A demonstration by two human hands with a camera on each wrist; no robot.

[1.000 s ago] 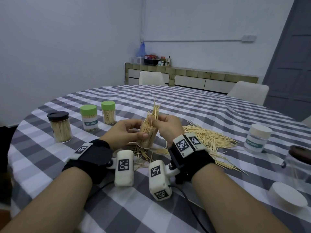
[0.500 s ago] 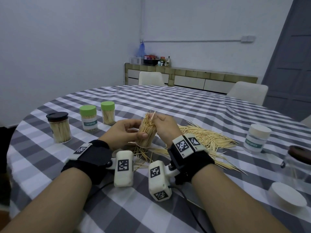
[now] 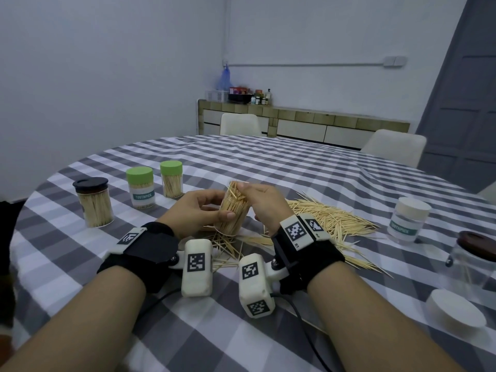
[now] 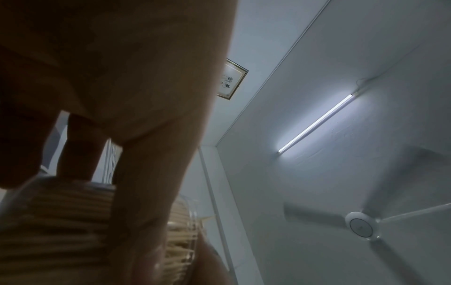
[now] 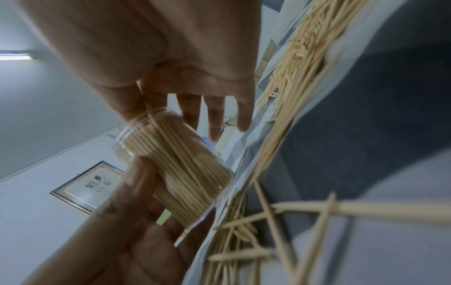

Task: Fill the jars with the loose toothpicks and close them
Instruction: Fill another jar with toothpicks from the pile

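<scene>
The clear jar [image 3: 231,212], lidless and packed nearly full of toothpicks, is held just above the table [image 3: 308,167] left of the loose pile [image 3: 332,218]; it tilts, mouth up and slightly away. The left hand [image 3: 197,210] wraps its side, thumb in front, while the right hand [image 3: 264,204] pinches a few toothpicks at the mouth. Only the right wrist view shows the right hand's other fingers [image 5: 216,115] spread straight beyond the jar [image 5: 175,164]; the left wrist view shows mostly palm and ceiling.
</scene>
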